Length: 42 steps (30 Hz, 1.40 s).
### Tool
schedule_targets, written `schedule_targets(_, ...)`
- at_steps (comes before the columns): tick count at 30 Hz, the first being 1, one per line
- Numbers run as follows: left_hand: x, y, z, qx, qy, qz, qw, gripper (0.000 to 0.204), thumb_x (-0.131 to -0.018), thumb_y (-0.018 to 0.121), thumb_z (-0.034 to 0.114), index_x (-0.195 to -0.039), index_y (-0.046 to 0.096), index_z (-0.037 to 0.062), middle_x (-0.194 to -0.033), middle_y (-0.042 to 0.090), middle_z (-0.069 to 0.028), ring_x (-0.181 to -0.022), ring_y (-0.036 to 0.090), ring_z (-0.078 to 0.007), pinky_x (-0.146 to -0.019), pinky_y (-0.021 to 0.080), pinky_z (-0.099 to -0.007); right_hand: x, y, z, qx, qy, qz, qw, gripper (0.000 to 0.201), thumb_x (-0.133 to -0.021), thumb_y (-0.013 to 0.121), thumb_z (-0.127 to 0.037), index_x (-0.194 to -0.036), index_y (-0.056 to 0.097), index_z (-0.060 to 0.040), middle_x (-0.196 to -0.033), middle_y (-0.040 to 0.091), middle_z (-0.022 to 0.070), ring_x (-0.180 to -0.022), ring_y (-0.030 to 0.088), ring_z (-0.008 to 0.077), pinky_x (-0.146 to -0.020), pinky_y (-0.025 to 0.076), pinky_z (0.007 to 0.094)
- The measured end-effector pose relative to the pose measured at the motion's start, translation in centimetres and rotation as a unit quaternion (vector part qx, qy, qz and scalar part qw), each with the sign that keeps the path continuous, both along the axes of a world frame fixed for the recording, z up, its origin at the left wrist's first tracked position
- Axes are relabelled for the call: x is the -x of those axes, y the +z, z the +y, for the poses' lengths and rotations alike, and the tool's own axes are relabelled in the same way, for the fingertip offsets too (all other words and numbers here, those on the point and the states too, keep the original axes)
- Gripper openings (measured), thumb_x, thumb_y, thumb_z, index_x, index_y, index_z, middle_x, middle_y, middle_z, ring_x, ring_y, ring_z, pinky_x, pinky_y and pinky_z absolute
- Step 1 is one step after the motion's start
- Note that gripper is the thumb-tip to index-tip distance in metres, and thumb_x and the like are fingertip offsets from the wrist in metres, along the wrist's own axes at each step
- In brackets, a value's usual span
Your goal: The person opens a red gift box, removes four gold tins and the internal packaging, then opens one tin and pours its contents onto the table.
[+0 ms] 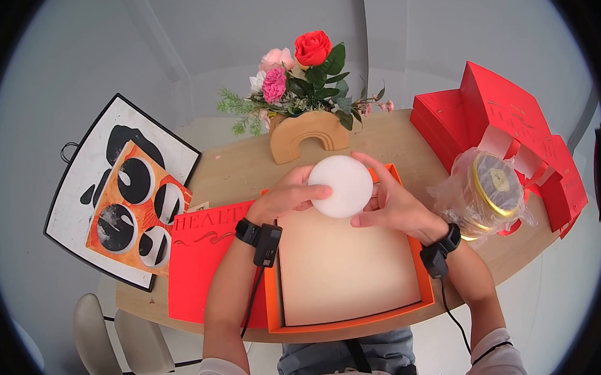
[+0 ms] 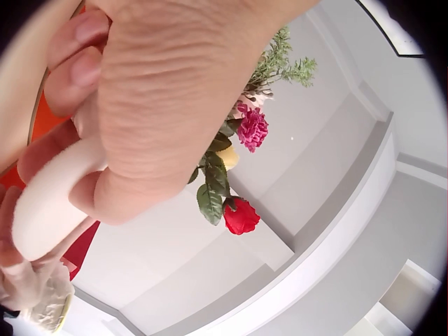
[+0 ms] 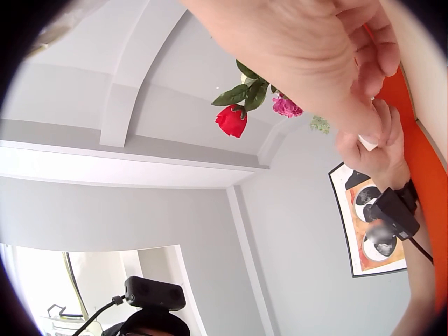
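A round white disc [image 1: 341, 186] is held above an open orange box [image 1: 273, 302] with a cream inside. The left hand [image 1: 289, 193] grips its left side, thumb on the face; in the left wrist view that hand [image 2: 168, 98] pinches the thick white edge [image 2: 52, 199] between thumb and fingers. At the disc's right is the right hand [image 1: 398, 206], fingers and thumb spread around the rim. The right wrist view shows the right hand [image 3: 308, 56] hiding most of the disc, with only a white bit [image 3: 367, 143] visible.
Flowers in a wooden arch vase [image 1: 288, 138] stand behind the box. A red sheet [image 1: 197, 279] and a framed picture [image 1: 72, 191] with an orange print [image 1: 130, 211] lie left. Right are a plastic-wrapped jar [image 1: 478, 190] and red boxes [image 1: 505, 111].
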<state>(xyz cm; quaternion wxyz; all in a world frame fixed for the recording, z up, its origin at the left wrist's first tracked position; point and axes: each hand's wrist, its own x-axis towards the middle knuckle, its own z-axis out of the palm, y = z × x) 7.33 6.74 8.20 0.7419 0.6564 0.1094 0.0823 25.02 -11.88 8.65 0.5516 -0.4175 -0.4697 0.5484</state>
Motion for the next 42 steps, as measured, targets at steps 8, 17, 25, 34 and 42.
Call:
schedule_targets(8,0.0,0.9,-0.5,-0.025,-0.022,-0.034,0.999,0.109,-0.077,0.088,0.027,-0.161,0.020,0.0070,-0.143,0.052,-0.0080,-0.128,0.052,-0.0167,-0.103,0.043,-0.0308,0.3,0.5,-0.1,0.040,-0.049,0.003,0.998,0.107,-0.080,0.077,0.008,-0.161,0.010,-0.0121,-0.121,0.065,0.0128,-0.103,0.068,0.0163,-0.089,0.055,0.0309)
schedule_targets(17,0.1,0.8,-0.7,-0.118,-0.039,-0.042,0.991,0.134,-0.060,0.098,0.015,-0.161,0.011,0.0120,-0.154,0.036,-0.0105,-0.145,0.035,-0.0236,-0.119,0.030,-0.0384,-0.2,-0.4,0.2,0.032,-0.053,-0.020,0.998,0.107,-0.078,0.076,0.009,-0.161,0.011,-0.0124,-0.129,0.062,0.0132,-0.113,0.064,0.0182,-0.097,0.052,0.0337)
schedule_targets(25,-0.1,0.6,-0.5,-0.108,-0.046,-0.036,0.992,0.128,-0.061,0.097,0.015,-0.159,0.015,0.0125,-0.152,0.037,-0.0104,-0.145,0.034,-0.0242,-0.119,0.029,-0.0395,0.0,0.2,0.1,0.017,-0.045,-0.024,0.999,0.105,-0.078,0.075,0.008,-0.160,0.014,-0.0143,-0.130,0.060,0.0136,-0.114,0.064,0.0196,-0.098,0.052,0.0346)
schedule_targets(34,-0.1,0.8,-0.7,-0.098,-0.055,-0.046,0.993,0.129,-0.061,0.097,0.015,-0.159,0.015,0.0129,-0.153,0.036,-0.0098,-0.146,0.033,-0.0227,-0.119,0.029,-0.0388,0.0,0.0,0.1,0.019,-0.045,-0.023,0.999,0.104,-0.079,0.073,0.011,-0.160,0.013,-0.0147,-0.132,0.059,0.0130,-0.113,0.064,0.0177,-0.096,0.052,0.0333)
schedule_targets(42,-0.1,0.8,-0.8,-0.102,-0.062,-0.037,0.992,0.124,-0.063,0.095,0.011,-0.159,0.017,0.0129,-0.152,0.037,-0.0092,-0.145,0.034,-0.0224,-0.118,0.032,-0.0386,0.0,-0.4,0.2,0.007,-0.038,0.001,0.999,0.104,-0.079,0.072,0.012,-0.161,0.011,-0.0114,-0.139,0.054,0.0130,-0.117,0.062,0.0175,-0.098,0.051,0.0334)
